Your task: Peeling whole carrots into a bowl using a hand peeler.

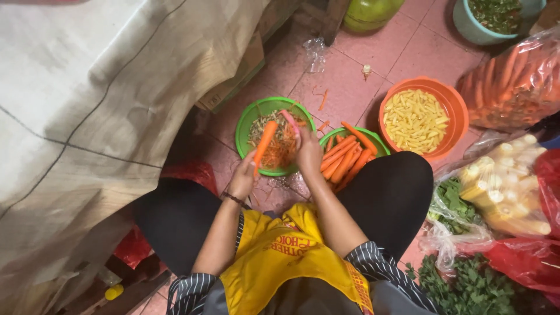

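Left hand [244,178] is gripping a carrot [265,144] while right hand [307,153], closed on a pink peeler [290,121], is working just beside it, green bowl of peelings [248,119] beneath both

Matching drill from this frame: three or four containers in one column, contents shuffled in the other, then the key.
Things:
1. green bowl under the hands
2. second green bowl
3. orange bowl
4. teal tub

Contents:
A. pale yellow cut pieces
B. carrot peelings
C. chopped greens
D. whole peeled carrots

Pairs: 1-B, 2-D, 3-A, 4-C
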